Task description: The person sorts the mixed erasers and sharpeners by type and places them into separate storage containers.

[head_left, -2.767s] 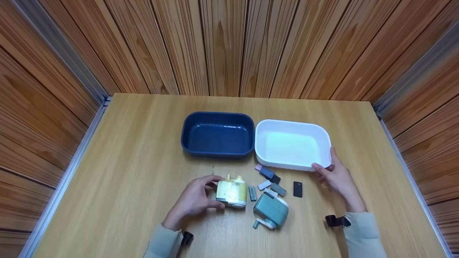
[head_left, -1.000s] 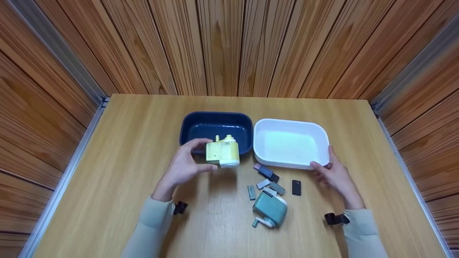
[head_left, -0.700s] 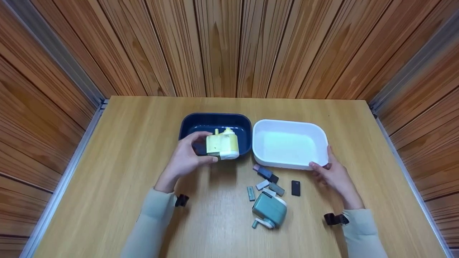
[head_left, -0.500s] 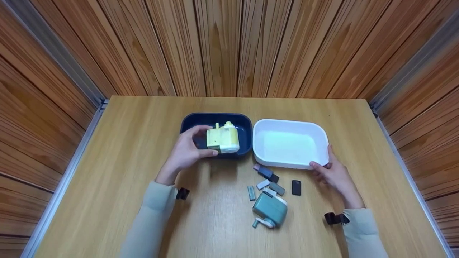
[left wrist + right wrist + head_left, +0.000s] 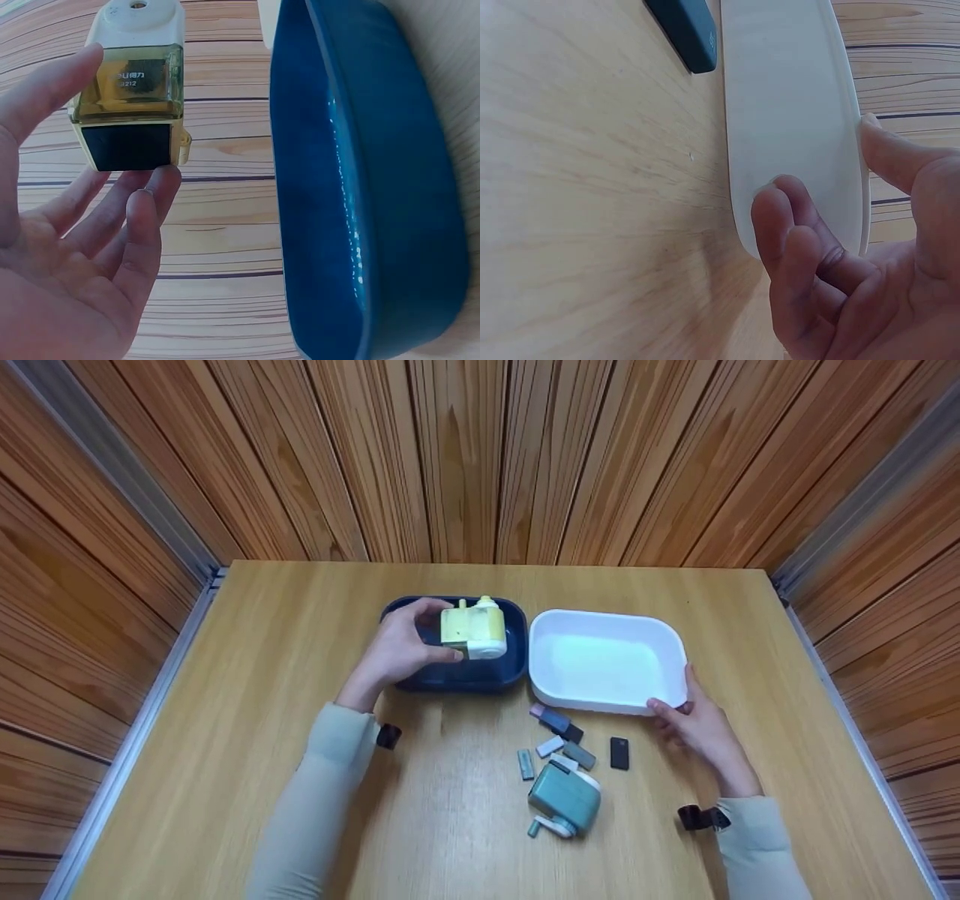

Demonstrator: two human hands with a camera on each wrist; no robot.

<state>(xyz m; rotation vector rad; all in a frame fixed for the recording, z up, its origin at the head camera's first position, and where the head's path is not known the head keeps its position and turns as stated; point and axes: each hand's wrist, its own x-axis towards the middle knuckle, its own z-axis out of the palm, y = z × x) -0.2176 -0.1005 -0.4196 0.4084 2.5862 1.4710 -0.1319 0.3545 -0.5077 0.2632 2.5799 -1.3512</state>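
Wood-grain panels (image 5: pixel 480 457) behind and on both sides, pale desk (image 5: pixel 285 675) between them, as seen from the head. Side by side on it, a navy tray (image 5: pixel 457 682) and a white tray (image 5: pixel 600 660); on the near side, a green sharpener (image 5: pixel 566 799), several small blocks (image 5: pixel 577 755) and, set apart from these, a dark block (image 5: pixel 619 753). Up over the navy tray, a yellow sharpener (image 5: pixel 474 628), gripped between thumb and fingers of the left hand (image 5: pixel 397 649). At the white tray's near right corner, the right hand (image 5: pixel 701 727), pinching the rim.

From the left wrist: fingers parted only to the yellow sharpener's width, thumb by its amber window (image 5: pixel 139 90); clear gap to the navy tray.

From the right wrist: one digit on the white tray's rim, the others curled by its outer wall; nearby, most likely the dark block.

By judgement, a carrying step, with placing not yet done. Called for next, probably: lowering the yellow sharpener inside the navy tray's rim, then loosening the left fingers, white tray held steady.
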